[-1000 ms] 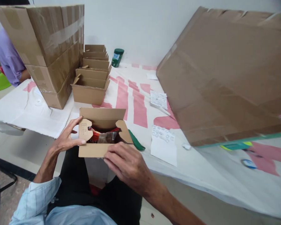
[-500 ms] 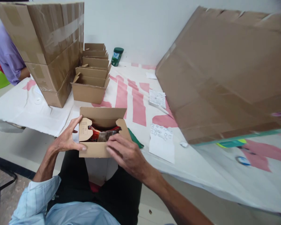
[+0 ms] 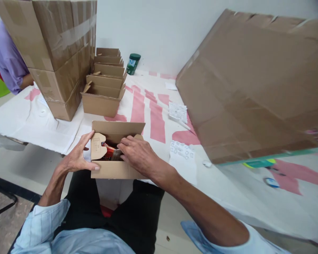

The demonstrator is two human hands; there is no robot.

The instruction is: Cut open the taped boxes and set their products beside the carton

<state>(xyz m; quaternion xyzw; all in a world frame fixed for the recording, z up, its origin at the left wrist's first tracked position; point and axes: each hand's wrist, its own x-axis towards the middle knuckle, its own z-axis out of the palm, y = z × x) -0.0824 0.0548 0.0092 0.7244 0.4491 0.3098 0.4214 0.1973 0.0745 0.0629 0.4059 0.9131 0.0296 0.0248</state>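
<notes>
A small cardboard box (image 3: pixel 116 170) rests at the table's front edge over my lap, its lid standing up at the back. My left hand (image 3: pixel 81 155) grips its left end, thumb on the front wall and fingers at the back corner. The left end flap (image 3: pixel 98 146) is folded inward. Red packaging (image 3: pixel 108 151) shows inside the box. My right hand (image 3: pixel 137 153) lies over the box's right half with fingers curled down into the opening. It covers most of the right flap, and its fingertips are hidden.
Several open boxes (image 3: pixel 102 105) stand in a row behind, beside a tall stack of taped cartons (image 3: pixel 66 70). A large carton (image 3: pixel 254 88) fills the right. A green jar (image 3: pixel 133 64), paper sheets (image 3: pixel 182 158) and a tape roll (image 3: pixel 271 182) lie about. A person in purple (image 3: pixel 9 60) sits far left.
My right hand has moved from the front wall up over the opening and right flap, its fingers now reaching inside. My left hand keeps its grip. The box has shifted slightly right in view.
</notes>
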